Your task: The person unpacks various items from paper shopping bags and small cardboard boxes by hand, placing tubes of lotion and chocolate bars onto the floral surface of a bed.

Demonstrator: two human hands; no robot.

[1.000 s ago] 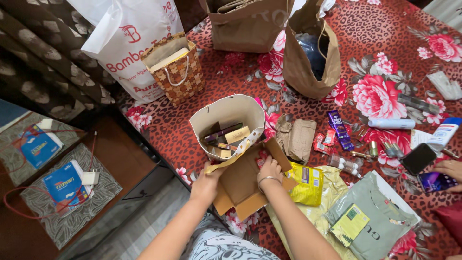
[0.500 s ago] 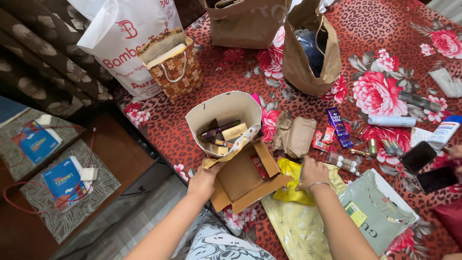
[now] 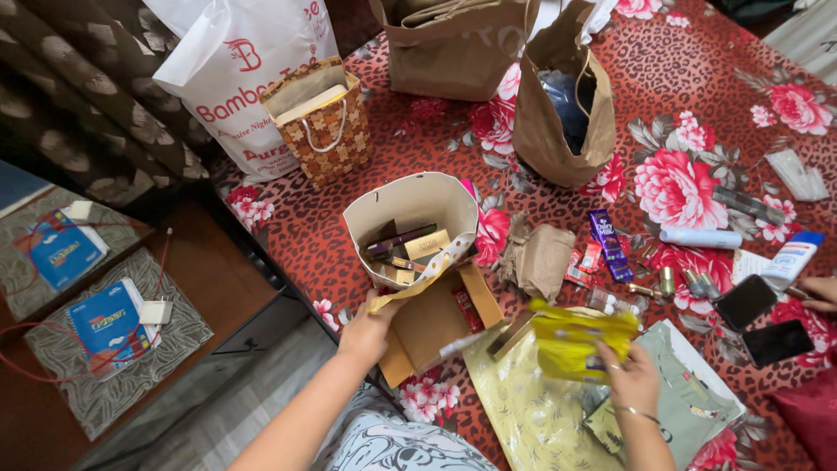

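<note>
The left hand (image 3: 370, 324), arm outstretched, grips the open box (image 3: 436, 324) by its flap; the right hand (image 3: 632, 379), lifted, clutches a yellow packet (image 3: 580, 342).

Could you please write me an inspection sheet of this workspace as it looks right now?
Surface: bedspread, red, leopard and rose print.
Job's things: open cardboard box; yellow packet.
Clutter: cream gift bag with small boxes, brown paper bags, chocolate bar, phones, tubes, folded garment.
Grippers: left hand on the box flap; right hand holding the yellow packet.
Cables: red cable on side table.
Surroundings: curtain; another person's hand.
</note>
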